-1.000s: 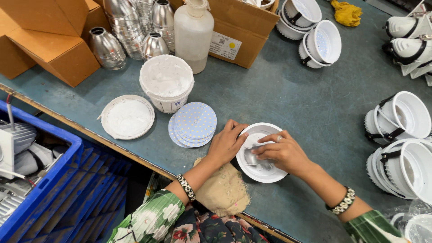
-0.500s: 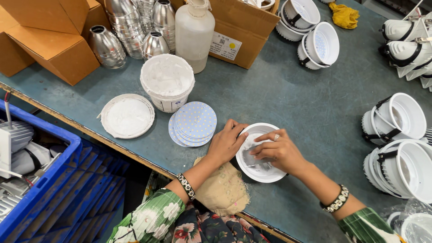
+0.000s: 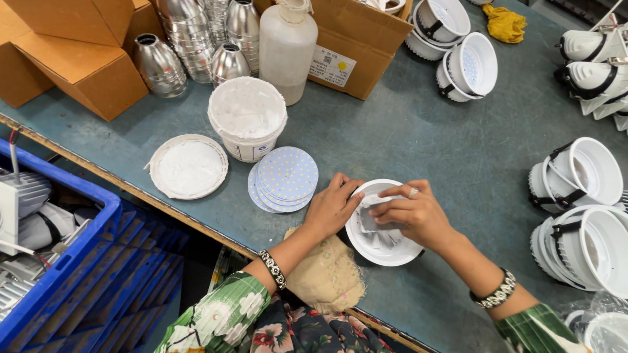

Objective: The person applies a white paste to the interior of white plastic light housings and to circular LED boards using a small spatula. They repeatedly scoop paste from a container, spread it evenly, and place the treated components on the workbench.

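White round lamp housing point(image 3: 383, 252) lay near the front edge of the blue-grey tabletop point(image 3: 405, 137), directly under both hands. Left hand point(image 3: 332, 208) curled on its left rim, steadying; right hand point(image 3: 412, 212) pinched a small grey pad point(image 3: 367, 219) inside the bowl. Stack of dotted LED discs point(image 3: 284, 178) sat just left.

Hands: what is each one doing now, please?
Left hand: steadies the white housing by its rim.
Right hand: fingers closed on a small grey piece inside it.
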